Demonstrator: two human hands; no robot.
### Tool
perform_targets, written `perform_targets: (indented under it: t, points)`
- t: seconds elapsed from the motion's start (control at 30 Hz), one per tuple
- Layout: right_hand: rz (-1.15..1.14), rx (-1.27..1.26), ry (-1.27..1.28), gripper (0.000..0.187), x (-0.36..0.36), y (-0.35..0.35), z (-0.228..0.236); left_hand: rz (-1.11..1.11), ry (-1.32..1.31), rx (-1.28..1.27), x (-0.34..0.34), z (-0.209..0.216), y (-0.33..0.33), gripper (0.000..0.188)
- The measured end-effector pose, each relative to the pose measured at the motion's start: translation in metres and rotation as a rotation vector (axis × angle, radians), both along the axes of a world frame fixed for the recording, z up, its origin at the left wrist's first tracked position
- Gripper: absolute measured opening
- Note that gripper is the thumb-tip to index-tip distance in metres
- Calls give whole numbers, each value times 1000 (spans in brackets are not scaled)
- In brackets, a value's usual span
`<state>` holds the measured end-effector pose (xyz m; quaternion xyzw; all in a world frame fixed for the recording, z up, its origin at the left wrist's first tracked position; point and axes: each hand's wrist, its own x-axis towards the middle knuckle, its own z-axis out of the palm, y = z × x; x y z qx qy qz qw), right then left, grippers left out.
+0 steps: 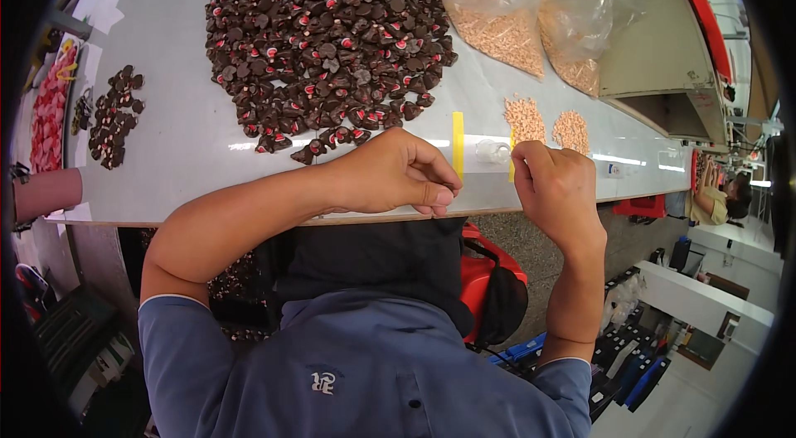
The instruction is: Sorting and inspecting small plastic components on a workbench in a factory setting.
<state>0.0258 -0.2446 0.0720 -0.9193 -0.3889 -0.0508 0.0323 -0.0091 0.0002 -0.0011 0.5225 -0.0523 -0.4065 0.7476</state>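
My left hand (406,174) is over the table's front edge, fingers curled and thumb pressed to them; whatever they pinch is hidden. To its right, my right hand (557,181) is closed in a pinch just in front of two small beige piles, and I cannot make out what is in it. The left pile (524,116) and the right pile (571,131) are of tiny beige pieces. Between my hands lie a yellow tape strip (458,144) and a small clear object (491,150). Beyond my left hand spreads a big heap of small dark brown parts (323,32), some showing red and white.
Clear plastic bags of beige pieces (502,32) stand at the back right, beside a grey-green box-like cabinet (663,40). A smaller group of dark parts (116,119) lies at the far left of the white table (178,164). Below the edge is a red stool (489,272).
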Motion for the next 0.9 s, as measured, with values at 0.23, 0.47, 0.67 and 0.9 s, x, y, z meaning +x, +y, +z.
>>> perform_targets:
  t: [0.23,0.47,0.67,0.9]
  points:
    - [-6,-49,16,12,0,0,-5,28,-2,12,0,0,-1,24]
    - [-46,347,99,14,-21,5,-2,33,5,-6,2,-4,-2,25]
    - [-76,636,215,15,-48,24,-32,10,12,12,5,0,-1,26]
    - [-48,690,196,15,-47,26,-42,5,5,13,5,0,0,28]
